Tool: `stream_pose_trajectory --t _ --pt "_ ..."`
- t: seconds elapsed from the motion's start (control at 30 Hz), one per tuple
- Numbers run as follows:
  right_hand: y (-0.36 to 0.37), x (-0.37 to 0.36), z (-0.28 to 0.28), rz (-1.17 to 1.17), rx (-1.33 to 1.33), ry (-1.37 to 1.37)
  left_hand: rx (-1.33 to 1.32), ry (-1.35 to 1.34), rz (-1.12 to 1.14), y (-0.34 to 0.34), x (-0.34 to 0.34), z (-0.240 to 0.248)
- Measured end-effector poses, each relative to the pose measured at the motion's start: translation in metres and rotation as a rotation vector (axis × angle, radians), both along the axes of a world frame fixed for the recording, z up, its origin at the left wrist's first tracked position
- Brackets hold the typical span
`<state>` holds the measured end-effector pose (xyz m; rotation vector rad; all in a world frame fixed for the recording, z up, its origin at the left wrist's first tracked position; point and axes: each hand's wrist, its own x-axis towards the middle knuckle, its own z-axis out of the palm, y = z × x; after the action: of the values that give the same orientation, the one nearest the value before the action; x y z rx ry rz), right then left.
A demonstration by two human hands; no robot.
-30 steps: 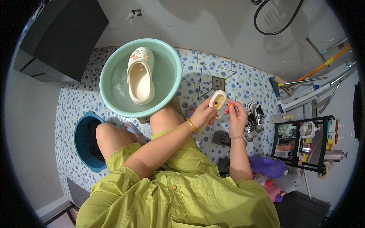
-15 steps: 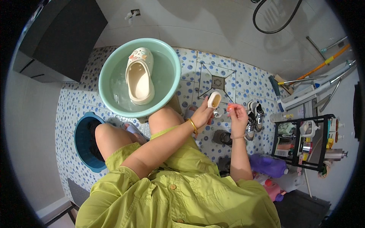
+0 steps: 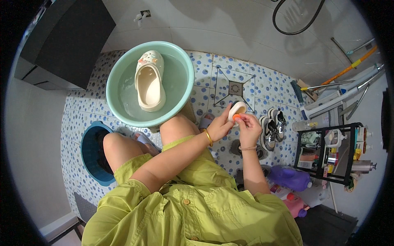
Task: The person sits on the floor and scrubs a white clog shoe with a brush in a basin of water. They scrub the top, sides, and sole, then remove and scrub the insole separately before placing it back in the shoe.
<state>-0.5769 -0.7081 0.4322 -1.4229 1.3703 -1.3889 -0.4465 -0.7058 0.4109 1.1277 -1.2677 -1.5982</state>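
My left hand is closed around a small cream oval piece with a hollow in its face; its exact kind does not show. Pinched in the fingers of my right hand is a small round orange cap-like piece, held up against the near edge of the cream piece. To the left, a cream clog with small decorations on its toe rests in a pale green basin of cloudy water, its opening facing up.
A blue bucket with dark contents stands left of my legs. Right of my hands are black-and-white sneakers, a purple jug and a black rack of bottles. A floor drain lies beyond my hands.
My right hand has moved left, bringing the orange piece against the cream one. The cream piece has turned and shifted slightly right in my left hand. The clog and basin look nearly unchanged.
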Motion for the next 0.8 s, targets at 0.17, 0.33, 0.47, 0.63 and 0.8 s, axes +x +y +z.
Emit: stream_pose_trajectory --t 0.17,0.33,0.47,0.63,0.8 --pt "-0.007 -0.006 -0.001 0.001 0.177 -0.046 -0.051 -0.066 0.004 0.001 0.004 0.008" --pt "-0.012 -0.014 0.002 0.090 0.309 -0.198 -0.153 -0.144 -0.004 0.004 0.008 0.017" --pt "-0.012 -0.013 0.004 0.186 0.285 -0.263 -0.282 -0.186 0.010 0.005 0.008 0.012" --pt "-0.009 -0.012 0.015 0.257 0.206 -0.231 -0.324 -0.204 0.034 0.005 0.008 0.016" --pt "-0.005 -0.008 0.019 0.239 0.173 -0.240 -0.428 -0.313 0.093 0.008 0.006 0.014"
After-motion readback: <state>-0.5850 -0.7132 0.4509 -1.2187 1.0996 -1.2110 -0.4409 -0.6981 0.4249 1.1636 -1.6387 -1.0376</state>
